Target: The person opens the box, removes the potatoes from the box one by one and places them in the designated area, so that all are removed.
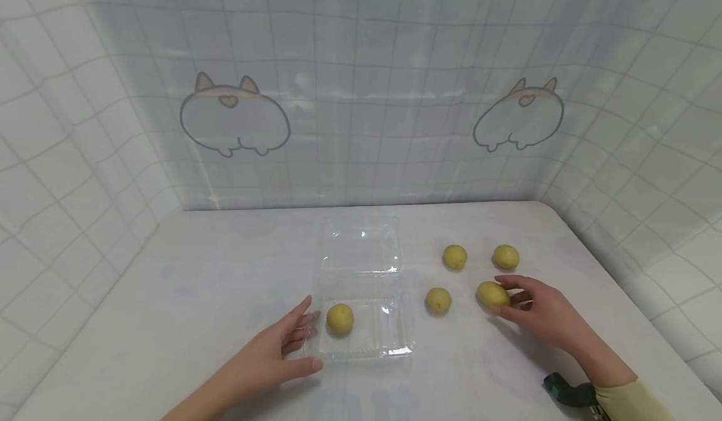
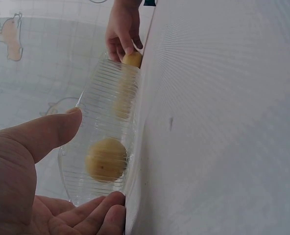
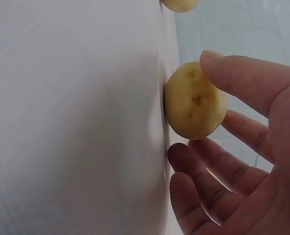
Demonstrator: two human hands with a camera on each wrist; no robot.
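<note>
A clear plastic clamshell box [image 1: 366, 339] lies with its lid [image 1: 361, 245] folded back on the white table. One potato [image 1: 340, 318] sits in the left part of its base. My left hand [image 1: 282, 349] is at the box's left side, thumb apart near the front corner and relaxed fingers by the left wall. To the right, my right hand [image 1: 541, 311] pinches another potato [image 3: 196, 100] between thumb and fingers, close against the table top. The remaining fingers [image 3: 186, 200] are loosely bent below it.
Three more potatoes lie near the right hand: one [image 1: 438, 301] between it and the box, one [image 1: 454, 257] behind that, and one [image 1: 506, 257] at the back right. Tile-patterned sheeting [image 1: 361, 126] with cartoon prints rises behind and beside the table.
</note>
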